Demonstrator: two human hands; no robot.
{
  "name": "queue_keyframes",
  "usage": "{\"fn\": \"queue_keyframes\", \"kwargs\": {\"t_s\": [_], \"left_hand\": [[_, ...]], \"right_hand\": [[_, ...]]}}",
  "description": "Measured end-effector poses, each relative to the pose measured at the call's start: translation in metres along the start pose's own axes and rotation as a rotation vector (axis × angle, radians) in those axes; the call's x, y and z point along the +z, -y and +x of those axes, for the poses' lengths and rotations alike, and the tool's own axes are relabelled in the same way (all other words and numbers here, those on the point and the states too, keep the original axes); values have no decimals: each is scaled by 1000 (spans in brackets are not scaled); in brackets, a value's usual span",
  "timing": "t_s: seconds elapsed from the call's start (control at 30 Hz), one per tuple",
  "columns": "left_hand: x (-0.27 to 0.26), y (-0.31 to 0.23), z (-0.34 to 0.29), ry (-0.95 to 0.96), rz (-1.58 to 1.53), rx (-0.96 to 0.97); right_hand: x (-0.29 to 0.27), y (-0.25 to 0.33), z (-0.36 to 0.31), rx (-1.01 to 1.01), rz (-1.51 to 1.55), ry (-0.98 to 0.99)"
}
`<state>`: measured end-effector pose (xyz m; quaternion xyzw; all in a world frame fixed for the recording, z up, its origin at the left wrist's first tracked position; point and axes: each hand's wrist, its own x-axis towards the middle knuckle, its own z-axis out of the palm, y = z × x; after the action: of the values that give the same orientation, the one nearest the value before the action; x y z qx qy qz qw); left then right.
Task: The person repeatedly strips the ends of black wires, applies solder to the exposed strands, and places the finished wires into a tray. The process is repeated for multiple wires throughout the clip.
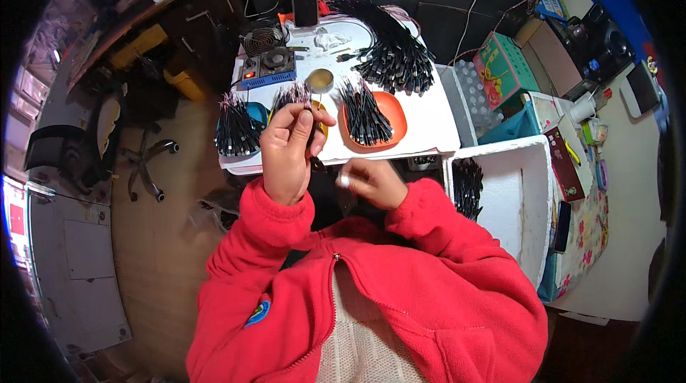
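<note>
My left hand (pixel 287 148) is raised over the table's near edge, thumb and fingers pinched on a short black cable (pixel 316 163) that hangs below them. Close by on the right, my right hand (pixel 376 183) is curled with its fingertips together. A white spot shows at its thumb tip, and whatever it grips is too dark and blurred to make out. Beyond the hands, black cables (pixel 368 117) with metal plugs lie in an orange tray (pixel 394 108). Similar cables (pixel 238 129) fill a blue tray (pixel 260 113), and a yellow tray (pixel 328 131) is partly hidden behind my left hand.
A round metal cup (pixel 319 81) stands mid-table, beside a blue device (pixel 269 68) with a lit orange switch. Behind lie a large cable bundle (pixel 395 58) and an upright phone (pixel 305 3). A white foam box (pixel 511 201) holding cables is at my right; an office chair (pixel 86 143) stands left.
</note>
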<state>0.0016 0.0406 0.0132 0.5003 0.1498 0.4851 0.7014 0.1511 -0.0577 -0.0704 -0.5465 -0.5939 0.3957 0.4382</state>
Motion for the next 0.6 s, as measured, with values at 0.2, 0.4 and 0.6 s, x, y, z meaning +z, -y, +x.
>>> {"fn": "queue_keyframes", "kwargs": {"t_s": [0.2, 0.4, 0.6], "left_hand": [[12, 11, -23, 49, -33, -89], [15, 17, -28, 16, -67, -174], [17, 17, -30, -18, 101, -142]], "right_hand": [[-48, 63, 27, -65, 663, -85], [-42, 76, 29, -69, 653, -116], [-43, 77, 27, -204, 413, -234]]}}
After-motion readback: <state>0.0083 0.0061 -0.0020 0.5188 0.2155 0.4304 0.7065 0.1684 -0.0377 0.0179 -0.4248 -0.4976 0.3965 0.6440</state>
